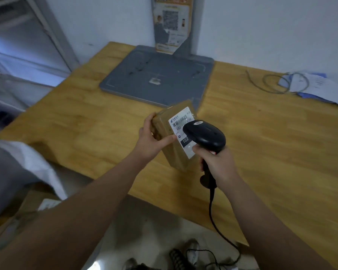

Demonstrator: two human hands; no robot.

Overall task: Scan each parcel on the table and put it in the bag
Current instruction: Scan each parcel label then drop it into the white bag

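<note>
A brown cardboard parcel [167, 133] with a white shipping label is held tilted above the wooden table [86, 117]. My left hand [151, 141] grips its left side, thumb lying across the front face. My right hand [216, 162] grips the handle of a black barcode scanner [205, 135], whose head sits right over the label, covering part of it. The scanner's black cable hangs down to the floor. A white bag [37, 166] lies at the left, beside the table's near corner.
A grey flat scale platform [156, 75] with a post and poster stands at the back of the table. A grey cable loop [285, 82] and papers [318, 86] lie at the far right. Cardboard boxes sit on the floor at lower left.
</note>
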